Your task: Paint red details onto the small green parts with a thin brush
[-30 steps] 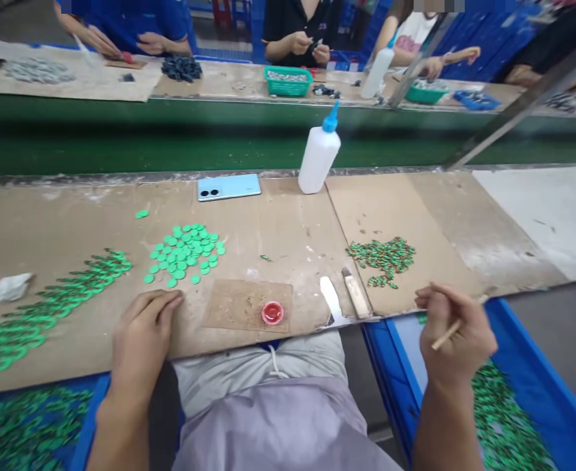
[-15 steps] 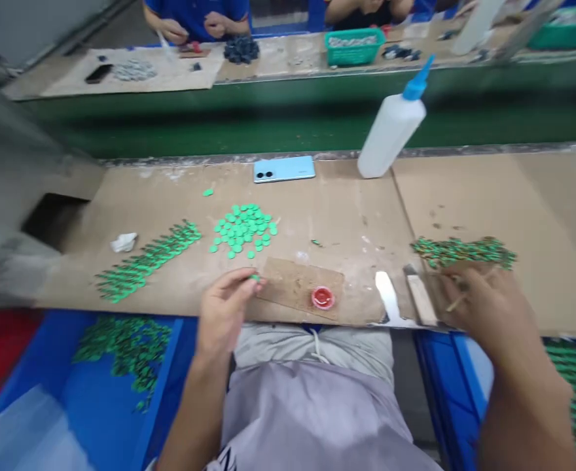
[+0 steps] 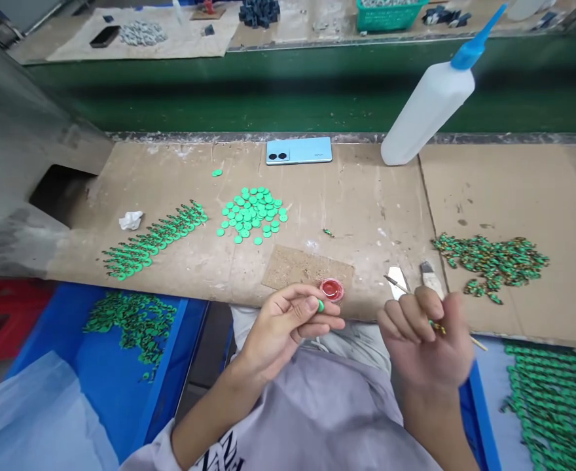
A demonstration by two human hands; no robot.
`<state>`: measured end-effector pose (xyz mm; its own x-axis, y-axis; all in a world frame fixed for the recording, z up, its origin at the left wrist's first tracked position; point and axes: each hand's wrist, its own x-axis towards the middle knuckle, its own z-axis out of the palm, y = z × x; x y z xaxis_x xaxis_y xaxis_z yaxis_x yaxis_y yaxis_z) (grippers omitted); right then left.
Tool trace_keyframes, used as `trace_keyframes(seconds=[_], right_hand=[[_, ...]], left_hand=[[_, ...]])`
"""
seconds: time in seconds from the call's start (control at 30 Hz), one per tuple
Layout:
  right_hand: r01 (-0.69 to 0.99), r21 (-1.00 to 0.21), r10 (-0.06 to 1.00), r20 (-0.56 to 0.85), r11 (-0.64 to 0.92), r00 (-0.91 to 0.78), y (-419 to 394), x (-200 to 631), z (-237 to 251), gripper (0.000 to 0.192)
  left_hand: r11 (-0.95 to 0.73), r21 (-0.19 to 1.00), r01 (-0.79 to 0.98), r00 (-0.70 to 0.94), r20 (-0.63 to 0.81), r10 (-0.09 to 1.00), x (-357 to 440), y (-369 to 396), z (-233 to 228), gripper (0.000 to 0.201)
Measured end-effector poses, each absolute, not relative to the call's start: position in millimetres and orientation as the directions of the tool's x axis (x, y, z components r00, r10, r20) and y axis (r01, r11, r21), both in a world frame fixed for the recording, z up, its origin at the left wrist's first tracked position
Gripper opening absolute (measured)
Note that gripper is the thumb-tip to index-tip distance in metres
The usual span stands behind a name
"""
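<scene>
Green disc [image 3: 321, 305], one: pinched between your left thumb and fingers, just on your side of the red cup [image 3: 342, 292].

Left hand [image 3: 281, 327], yours: thumb closed onto that disc, other fingers loosely extended, just left of and nearer you than the cup.

Right hand [image 3: 428, 340], yours: to the right of the cup, fingers curled in; a small green-and-gold piece [image 3: 436, 326] shows between thumb and fingers, and a thin brush [image 3: 396, 283] passes through the grip, its dark tip pointing toward the cup.

Cardboard offcut [image 3: 292, 265]: beneath the cup and reaching left of it.

Pile of green discs [image 3: 253, 212]: beyond the cup, to its left.

Slanting row of assembled pieces [image 3: 155, 245]: well left of the cup.

Heap of green-and-gold pieces [image 3: 499, 261]: well right of the cup.

Loose piece [image 3: 328, 232], single: beyond the cup.

Pale blue phone [image 3: 300, 150]: farther beyond, slightly left of the cup.

White bottle [image 3: 428, 111], blue nozzle: beyond the cup, to its right.
</scene>
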<state>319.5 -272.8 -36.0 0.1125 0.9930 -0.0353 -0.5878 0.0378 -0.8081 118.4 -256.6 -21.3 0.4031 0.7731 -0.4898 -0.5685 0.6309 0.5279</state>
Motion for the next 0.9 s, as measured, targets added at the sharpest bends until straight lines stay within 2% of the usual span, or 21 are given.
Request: trace_keyframes(seconds=[0.13,0.2,0.27,0.4,0.47,0.63,0.77,0.9], right_hand=[[-0.561,-0.828,0.98,-0.122,-0.012,0.16,-257.6,321.0,-44.4,0.039],[-0.537,-0.842,0.985,-0.129,-0.046,0.119,-251.2,323.9,-44.8,0.05],[-0.529,-0.844,0.987,-0.143,-0.086,0.068,-247.1,326.0,-43.2,0.052],[-0.462,-0.874,0.979,-0.195,-0.151,0.049,-245.1,326.9,-41.0,0.024],[-0.412,-0.897,0.976,-0.205,-0.158,0.071,-245.4,326.6,-41.9,0.02],[-0.318,-0.938,0.985,-0.165,-0.138,0.059,-246.9,324.5,-41.1,0.031],[-0.204,-0.976,0.995,-0.092,-0.081,0.042,-250.7,325.4,-34.4,0.024],[0.043,-0.999,0.999,-0.002,-0.004,0.048,-255.8,332.4,-31.9,0.012]], left_hand=[[0.606,0.583,-0.541,0.366,-0.486,0.794,116.9,-257.1,-24.8,0.032],[0.586,0.61,-0.533,0.359,-0.463,0.81,115.5,-257.8,-25.0,0.031],[0.573,0.626,-0.53,0.366,-0.441,0.82,114.0,-258.1,-24.9,0.031],[0.564,0.678,-0.472,0.346,-0.446,0.826,110.2,-257.4,-26.1,0.035],[0.551,0.715,-0.43,0.323,-0.448,0.833,107.8,-256.9,-28.1,0.035],[0.534,0.753,-0.386,0.297,-0.446,0.844,101.3,-256.0,-35.4,0.037],[0.541,0.75,-0.38,0.288,-0.46,0.84,99.4,-254.5,-40.1,0.035],[0.537,0.747,-0.393,0.268,-0.466,0.843,100.9,-253.3,-42.6,0.033]])
